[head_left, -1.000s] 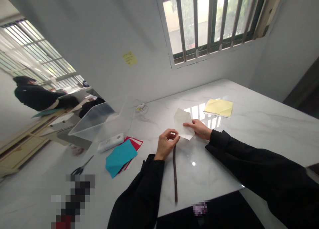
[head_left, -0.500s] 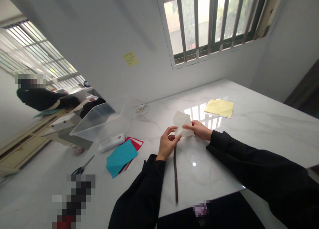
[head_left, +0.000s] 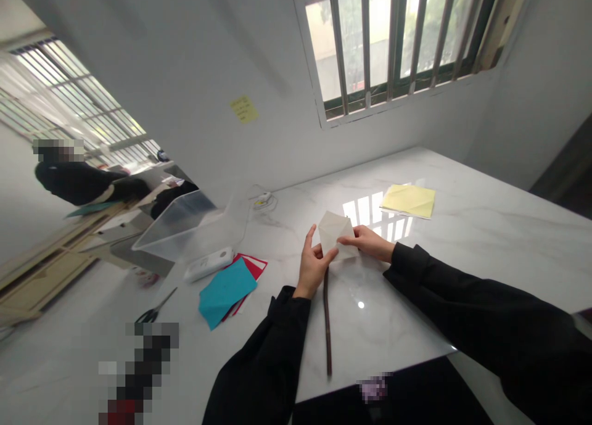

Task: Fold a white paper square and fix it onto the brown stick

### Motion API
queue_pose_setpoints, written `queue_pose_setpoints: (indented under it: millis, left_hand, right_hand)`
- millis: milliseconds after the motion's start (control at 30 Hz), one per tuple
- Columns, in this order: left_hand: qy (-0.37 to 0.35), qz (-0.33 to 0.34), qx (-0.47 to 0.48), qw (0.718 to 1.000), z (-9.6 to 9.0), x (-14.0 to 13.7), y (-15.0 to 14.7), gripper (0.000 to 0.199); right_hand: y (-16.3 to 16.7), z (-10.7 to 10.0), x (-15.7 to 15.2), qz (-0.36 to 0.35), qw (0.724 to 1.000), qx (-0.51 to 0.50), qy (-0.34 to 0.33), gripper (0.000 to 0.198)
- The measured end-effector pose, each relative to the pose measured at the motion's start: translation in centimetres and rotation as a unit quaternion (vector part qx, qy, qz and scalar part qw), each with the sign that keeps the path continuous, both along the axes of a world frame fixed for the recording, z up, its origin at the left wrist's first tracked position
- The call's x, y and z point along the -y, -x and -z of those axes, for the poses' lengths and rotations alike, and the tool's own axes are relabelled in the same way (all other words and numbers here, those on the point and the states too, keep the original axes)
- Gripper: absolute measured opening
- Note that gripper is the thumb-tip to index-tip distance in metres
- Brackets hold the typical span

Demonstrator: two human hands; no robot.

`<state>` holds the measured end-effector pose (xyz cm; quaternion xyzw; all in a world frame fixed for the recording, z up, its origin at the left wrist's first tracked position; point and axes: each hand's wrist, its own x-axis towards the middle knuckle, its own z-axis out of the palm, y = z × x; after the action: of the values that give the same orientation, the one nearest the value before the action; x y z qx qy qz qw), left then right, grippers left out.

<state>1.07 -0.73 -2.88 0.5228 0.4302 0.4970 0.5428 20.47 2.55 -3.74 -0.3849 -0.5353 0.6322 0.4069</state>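
A small piece of white paper [head_left: 333, 226] with crease lines is held up between my two hands, above the table. My left hand [head_left: 314, 266] grips its lower left corner, thumb in front, with the index finger raised off the sheet. On the right side my right hand [head_left: 367, 242] pinches the paper, thumb on its face and the other fingers behind. A thin dark brown stick [head_left: 327, 326] lies on the table below the paper, its upper end hidden by my left hand.
Teal paper [head_left: 227, 292] over red paper [head_left: 252, 266] lies left of my hands, beside a white power strip [head_left: 209, 264] and a clear plastic bin [head_left: 185, 227]. Scissors [head_left: 155, 309] lie farther left. Yellow paper [head_left: 407, 201] rests at the back right. A person [head_left: 76, 178] sits at far left.
My left index finger has lifted away from the paper. The sheet has tilted and come slightly lower, and the right hand has shifted a little with it.
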Motion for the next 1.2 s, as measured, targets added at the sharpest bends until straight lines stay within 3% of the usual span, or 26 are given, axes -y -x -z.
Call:
queue_pose_setpoints:
  millis: [200, 267, 433, 900, 1200]
  left_hand:
    - [-0.001, 0.001, -0.008, 1.000, 0.48, -0.45, 0.21, 0.068]
    - [-0.003, 0.001, -0.006, 1.000, 0.40, -0.40, 0.16, 0.061]
    - [-0.003, -0.004, -0.007, 1.000, 0.16, -0.32, 0.17, 0.057]
    - [-0.002, -0.026, -0.028, 0.999, 0.67, -0.68, -0.17, 0.052]
    - [0.021, -0.059, -0.009, 0.998, 0.60, -0.76, -0.11, 0.049]
  right_hand:
    - [0.07, 0.25, -0.15, 0.003, 1.000, 0.008, -0.016, 0.045]
    - [0.09, 0.27, -0.12, 0.000, 1.000, 0.005, -0.017, 0.050]
    - [0.20, 0.17, 0.02, 0.004, 1.000, -0.001, -0.017, 0.057]
    - [-0.38, 0.44, -0.02, 0.003, 0.997, 0.050, -0.054, 0.049]
    - [-0.39, 0.47, 0.08, -0.005, 0.984, 0.125, -0.130, 0.056]
